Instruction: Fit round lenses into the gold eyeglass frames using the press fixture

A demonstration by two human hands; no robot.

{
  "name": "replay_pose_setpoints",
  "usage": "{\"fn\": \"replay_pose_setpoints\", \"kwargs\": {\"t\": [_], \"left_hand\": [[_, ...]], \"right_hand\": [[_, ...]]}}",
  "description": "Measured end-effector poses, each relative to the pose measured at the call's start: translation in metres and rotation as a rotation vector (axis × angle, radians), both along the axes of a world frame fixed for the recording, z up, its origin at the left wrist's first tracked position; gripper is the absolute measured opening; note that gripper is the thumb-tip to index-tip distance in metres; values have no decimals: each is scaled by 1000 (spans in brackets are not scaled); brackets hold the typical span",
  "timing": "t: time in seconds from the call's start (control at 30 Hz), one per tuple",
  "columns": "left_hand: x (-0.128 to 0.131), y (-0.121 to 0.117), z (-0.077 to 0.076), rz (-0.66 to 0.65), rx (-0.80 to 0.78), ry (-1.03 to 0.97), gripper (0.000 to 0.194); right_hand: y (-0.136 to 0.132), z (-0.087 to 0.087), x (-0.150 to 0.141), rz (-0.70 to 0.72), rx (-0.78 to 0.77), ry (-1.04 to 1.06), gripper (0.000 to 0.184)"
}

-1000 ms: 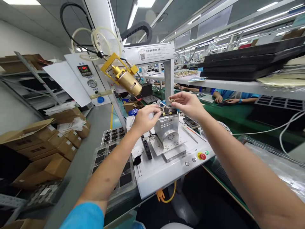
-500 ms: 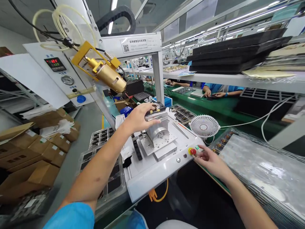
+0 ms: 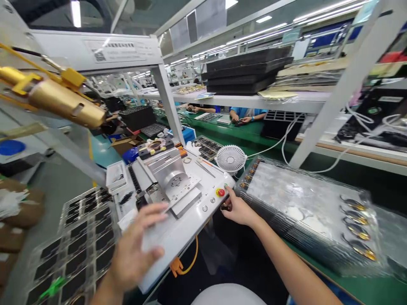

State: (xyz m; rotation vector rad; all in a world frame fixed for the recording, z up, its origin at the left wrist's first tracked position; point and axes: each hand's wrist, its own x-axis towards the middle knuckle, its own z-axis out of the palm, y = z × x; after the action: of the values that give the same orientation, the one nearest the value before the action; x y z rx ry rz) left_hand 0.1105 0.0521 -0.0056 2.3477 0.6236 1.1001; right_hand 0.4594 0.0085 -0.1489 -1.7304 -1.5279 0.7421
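My left hand [image 3: 136,250] hovers low over the front left of the white machine base [image 3: 186,226], fingers spread, holding nothing, and blurred by motion. My right hand [image 3: 237,209] rests at the base's front right corner. Its forefinger reaches toward the green button [image 3: 225,185] beside the red button [image 3: 220,192], and its other fingers curl over a small dark part I cannot make out. A metal fixture [image 3: 170,173] stands on the base, with a small ring-shaped part on top [image 3: 155,145]. The gold nozzle head [image 3: 63,103] hangs at the upper left.
Clear trays with dark pockets [image 3: 79,237] lie to the left. A stack of clear trays holding gold parts [image 3: 305,207] lies to the right, behind a small white fan [image 3: 231,159]. Black trays sit on a shelf [image 3: 248,72]. Co-workers' hands [image 3: 241,120] work at the far green bench.
My left hand has left the fixture top and dropped toward me over the base's front. My right hand stays at the buttons. My view has swung to the right.
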Motion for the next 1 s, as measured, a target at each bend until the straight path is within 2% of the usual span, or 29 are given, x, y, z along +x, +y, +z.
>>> {"fn": "replay_pose_setpoints", "kwargs": {"t": [0.07, 0.1, 0.17, 0.2, 0.27, 0.33, 0.47, 0.53, 0.6, 0.67, 0.73, 0.77, 0.83, 0.87, 0.93, 1.0], "left_hand": [[12, -28, -54, -40, -276, 1, 35], [22, -41, -80, -18, -433, -19, 31], [46, -64, -124, -10, -782, -104, 39], [59, -73, -140, -26, -917, -213, 47], [79, -88, -162, -88, -1114, -395, 59], [91, -94, -171, -149, -1227, -489, 61], [100, -84, -171, -228, -1336, -435, 53], [102, -78, -168, -236, -1346, -391, 53], [105, -77, -166, -192, -1346, -375, 54], [108, -79, -164, -105, -1341, -390, 54], [110, -83, -163, -25, -1316, -427, 56], [111, -85, -163, -5, -1297, -447, 56], [111, -87, -164, -2, -1254, -480, 55], [111, -88, -166, -8, -1231, -492, 54], [111, -88, -170, -21, -1196, -500, 52], [110, -87, -174, -25, -1175, -495, 53]], "right_hand": [[-14, 0, -5, 27, 37, 101, 85], [-24, -1, -12, 56, 78, 188, 80], [-48, -7, -30, 136, 190, 392, 80], [-59, -12, -41, 173, 244, 475, 84], [-77, -21, -62, 190, 313, 563, 91], [-86, -30, -76, 131, 347, 569, 94], [-91, -35, -85, -8, 422, 509, 91], [-94, -26, -80, 8, 454, 429, 85], [-102, -7, -61, 76, 456, 250, 76], [-116, 20, -25, 58, 414, 14, 60], [-134, 50, 29, -170, 308, -181, 39], [-144, 64, 61, -307, 195, -297, 30], [-161, 88, 126, -567, -124, -558, 22], [-168, 96, 155, -629, -192, -605, 19], [-176, 107, 202, -679, -286, -656, 14], [-178, 110, 228, -655, -341, -669, 16]]}}
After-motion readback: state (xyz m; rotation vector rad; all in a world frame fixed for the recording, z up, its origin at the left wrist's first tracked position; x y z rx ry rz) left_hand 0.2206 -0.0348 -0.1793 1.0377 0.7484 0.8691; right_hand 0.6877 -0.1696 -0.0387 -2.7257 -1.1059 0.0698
